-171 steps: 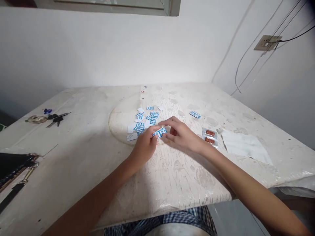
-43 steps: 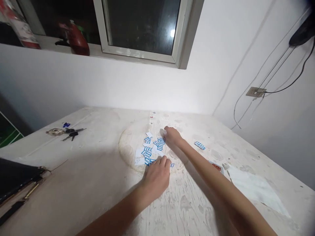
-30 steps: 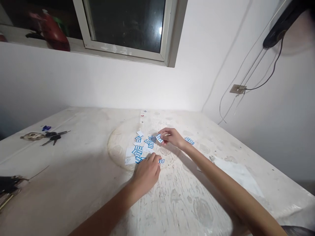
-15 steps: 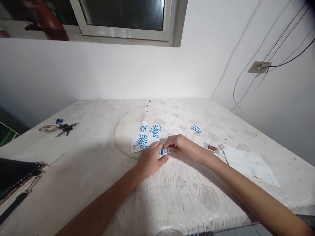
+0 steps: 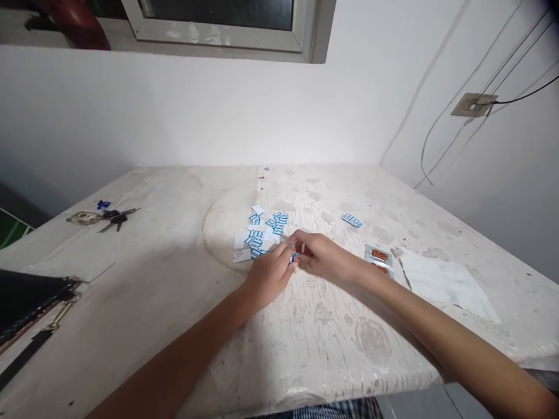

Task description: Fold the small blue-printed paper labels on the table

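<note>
My left hand (image 5: 269, 274) and my right hand (image 5: 324, 255) meet over the middle of the table, fingertips pinched on a small blue-and-white paper piece (image 5: 294, 257). Most of that piece is hidden by the fingers. Just beyond my left hand lies a loose group of white paper cutouts with blue outlines (image 5: 254, 237), some overlapping. A plain white slip with faint pencil-like marks (image 5: 241, 255) sits at the group's near left. Farther right, a separate striped blue-and-white cutout (image 5: 351, 220) lies by itself.
Beside my right forearm are a silver packet with reddish-brown contents (image 5: 379, 256) and a white sheet (image 5: 449, 285). Keys (image 5: 116, 217) lie at the left, with a black zipped pouch (image 5: 32, 305) nearer. The table (image 5: 174, 250) meets a white wall behind.
The view has tipped slightly downward. My left thumb has drawn in against the small piece, covering more of it; both hands stay together.
</note>
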The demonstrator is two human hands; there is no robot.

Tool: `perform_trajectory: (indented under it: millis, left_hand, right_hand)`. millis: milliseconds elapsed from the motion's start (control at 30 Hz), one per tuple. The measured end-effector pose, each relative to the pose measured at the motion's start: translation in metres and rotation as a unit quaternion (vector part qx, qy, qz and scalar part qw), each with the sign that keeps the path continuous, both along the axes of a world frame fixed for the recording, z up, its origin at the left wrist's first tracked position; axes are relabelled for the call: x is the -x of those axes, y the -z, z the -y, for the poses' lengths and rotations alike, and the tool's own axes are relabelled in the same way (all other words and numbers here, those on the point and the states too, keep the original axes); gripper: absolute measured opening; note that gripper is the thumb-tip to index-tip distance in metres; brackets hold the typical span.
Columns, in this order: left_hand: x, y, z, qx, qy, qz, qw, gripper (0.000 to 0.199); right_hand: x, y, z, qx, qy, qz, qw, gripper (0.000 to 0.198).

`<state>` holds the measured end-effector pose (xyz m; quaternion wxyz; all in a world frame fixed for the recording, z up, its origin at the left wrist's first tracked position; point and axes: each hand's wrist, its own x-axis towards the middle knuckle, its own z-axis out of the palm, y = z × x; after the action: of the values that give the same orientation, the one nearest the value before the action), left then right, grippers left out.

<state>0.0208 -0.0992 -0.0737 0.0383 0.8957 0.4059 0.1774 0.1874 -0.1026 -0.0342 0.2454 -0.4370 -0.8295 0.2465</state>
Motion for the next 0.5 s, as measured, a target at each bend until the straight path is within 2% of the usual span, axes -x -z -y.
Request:
perform_trajectory:
  millis: [167, 233, 333, 433, 500]
  left_hand:
    - [-0.004, 0.0, 0.005, -0.056, 0.0, -0.096, 0.994, 0.02]
    - [-0.005, 0.0, 0.008, -0.071, -0.005, -0.122, 0.99, 0.019]
    - [-0.006, -0.001, 0.01, -0.074, -0.017, -0.133, 0.988, 0.019]
    - [-0.007, -0.003, 0.011, -0.076, -0.025, -0.141, 0.987, 0.017]
    - [-0.007, -0.004, 0.012, -0.078, -0.03, -0.146, 0.986, 0.016]
  right_hand:
    - [-0.01, -0.004, -0.007, 0.107, -0.059, -0.054, 0.991, 0.027]
    - [-0.014, -0.006, -0.019, 0.12, -0.045, -0.073, 0.989, 0.029]
    - [-0.015, -0.003, -0.052, 0.049, 0.052, -0.045, 0.996, 0.022]
    - [-0.003, 0.006, -0.092, -0.016, 0.086, 0.053, 0.995, 0.03]
    - [0.008, 0.01, -0.114, -0.015, 0.083, 0.123, 0.989, 0.039]
